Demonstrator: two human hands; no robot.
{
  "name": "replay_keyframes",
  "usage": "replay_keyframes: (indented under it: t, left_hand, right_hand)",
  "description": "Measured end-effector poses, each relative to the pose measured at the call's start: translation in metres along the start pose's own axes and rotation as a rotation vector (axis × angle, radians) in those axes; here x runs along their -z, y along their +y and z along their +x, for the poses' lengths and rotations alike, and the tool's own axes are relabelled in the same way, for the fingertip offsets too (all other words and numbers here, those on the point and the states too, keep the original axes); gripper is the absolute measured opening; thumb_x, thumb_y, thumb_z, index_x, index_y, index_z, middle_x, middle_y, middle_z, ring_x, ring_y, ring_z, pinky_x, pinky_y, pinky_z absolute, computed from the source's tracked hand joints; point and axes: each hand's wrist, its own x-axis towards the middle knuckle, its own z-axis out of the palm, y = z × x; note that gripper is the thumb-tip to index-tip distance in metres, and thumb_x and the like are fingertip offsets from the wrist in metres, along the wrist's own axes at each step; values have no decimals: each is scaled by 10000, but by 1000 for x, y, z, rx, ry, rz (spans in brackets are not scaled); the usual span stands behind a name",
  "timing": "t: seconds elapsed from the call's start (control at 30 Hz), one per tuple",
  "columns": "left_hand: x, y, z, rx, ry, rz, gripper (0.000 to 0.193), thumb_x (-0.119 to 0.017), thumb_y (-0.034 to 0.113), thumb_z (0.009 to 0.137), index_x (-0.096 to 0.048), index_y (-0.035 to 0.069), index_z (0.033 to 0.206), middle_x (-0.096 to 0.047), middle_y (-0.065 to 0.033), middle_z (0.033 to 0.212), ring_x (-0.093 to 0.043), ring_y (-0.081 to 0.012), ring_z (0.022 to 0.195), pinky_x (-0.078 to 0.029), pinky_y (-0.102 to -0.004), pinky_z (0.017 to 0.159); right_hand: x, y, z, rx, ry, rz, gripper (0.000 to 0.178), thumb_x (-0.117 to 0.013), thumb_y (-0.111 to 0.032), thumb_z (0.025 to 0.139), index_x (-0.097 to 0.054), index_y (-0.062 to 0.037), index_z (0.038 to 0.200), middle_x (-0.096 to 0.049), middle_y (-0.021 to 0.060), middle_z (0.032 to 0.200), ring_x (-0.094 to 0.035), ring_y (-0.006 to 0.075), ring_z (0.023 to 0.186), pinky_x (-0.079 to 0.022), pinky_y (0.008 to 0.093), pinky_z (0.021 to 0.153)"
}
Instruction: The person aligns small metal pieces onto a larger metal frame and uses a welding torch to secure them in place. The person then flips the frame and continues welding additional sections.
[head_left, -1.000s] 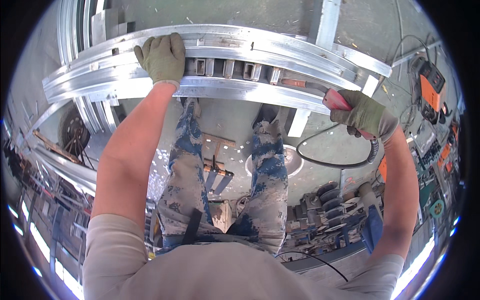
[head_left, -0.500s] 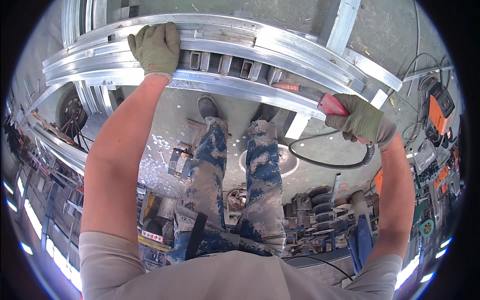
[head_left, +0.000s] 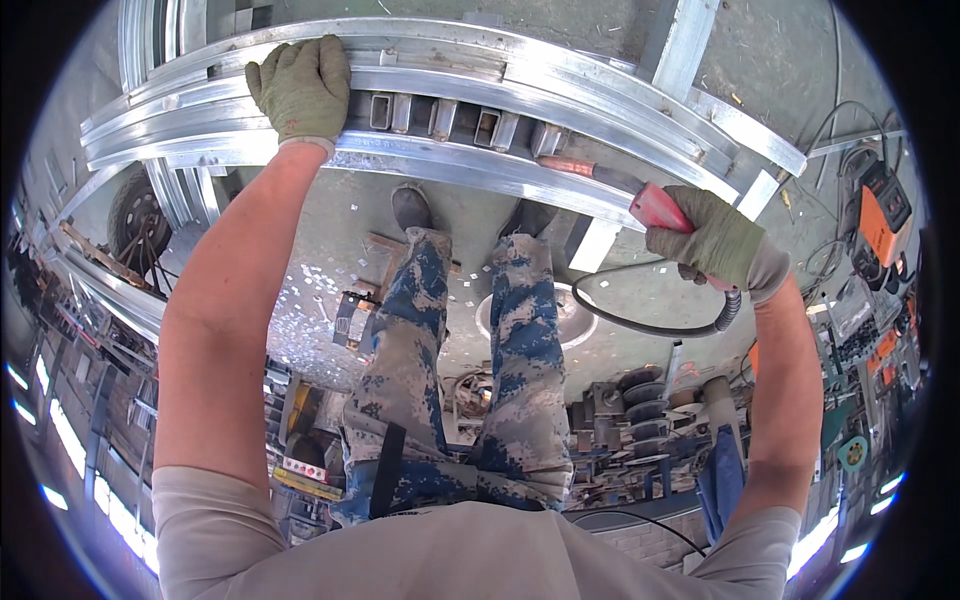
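My left hand point(head_left: 303, 90), in an olive work glove, lies over long silvery metal rails point(head_left: 420, 82), its fingers bent over them and pressed together. Closed round the red handle of a welding torch point(head_left: 662, 209) is my gloved right hand point(head_left: 712, 240). The torch's copper nozzle points left, and its tip is beside the rightmost of several short square tube pieces point(head_left: 545, 138). Those pieces stand in a row in the gap between the rails. Whether the tip touches metal I cannot tell. From the handle, a dark ribbed cable point(head_left: 650, 328) loops below the rails.
An orange-and-black machine point(head_left: 880, 225) stands at the right among cables. A wheel with a tyre point(head_left: 138, 222) is at the left. Below the rails are a round basin point(head_left: 575, 322), scattered metal bits point(head_left: 305, 325) and my shoes point(head_left: 411, 208). A wide metal bar point(head_left: 686, 48) runs away at the far right.
The whole view has shifted slightly, so rails and hands appear a little further left and higher. Both hands keep their grip, and the torch stays by the same tube piece.
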Motion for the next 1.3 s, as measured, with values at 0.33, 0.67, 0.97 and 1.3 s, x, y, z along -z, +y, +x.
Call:
replay_keyframes:
  t: [0.33, 0.67, 0.97, 1.3]
  left_hand:
    - [2, 0, 3, 20, -52, 7, 475, -467, 480, 1071, -804, 153, 1151, -763, -100, 1168, -605, -372, 1282, -236, -598, 1240]
    - [2, -1, 0, -23, 8, 3, 436, -506, 490, 1063, -787, 169, 1153, -752, -96, 1140, -618, -366, 1243, -300, -598, 1199]
    - [3, 3, 2, -6, 15, -7, 422, -517, 475, 1055, -797, 178, 1162, -753, -103, 1132, -617, -366, 1246, -294, -585, 1209]
    - [-2, -3, 2, 0, -27, -1, 466, -488, 495, 1070, -810, 173, 1166, -768, -92, 1178, -610, -358, 1293, -196, -603, 1259]
  right_hand:
    - [0, -5, -4, -11, 11, -9, 465, -791, -277, 963, -687, -72, 1367, -638, -11, 795, -544, 81, 552, -454, 268, 486]
    - [4, -1, -8, -26, 3, 32, 451, -798, -251, 958, -689, -63, 1353, -629, -14, 804, -545, 85, 571, -455, 280, 504]
    - [3, -3, -6, -16, 26, -17, 442, -814, -269, 943, -710, -66, 1321, -646, -6, 790, -562, 90, 562, -467, 286, 501]
    - [6, -20, -8, -22, 0, -83, 459, -810, -313, 940, -711, -65, 1314, -650, 1, 802, -567, 87, 572, -479, 277, 514]
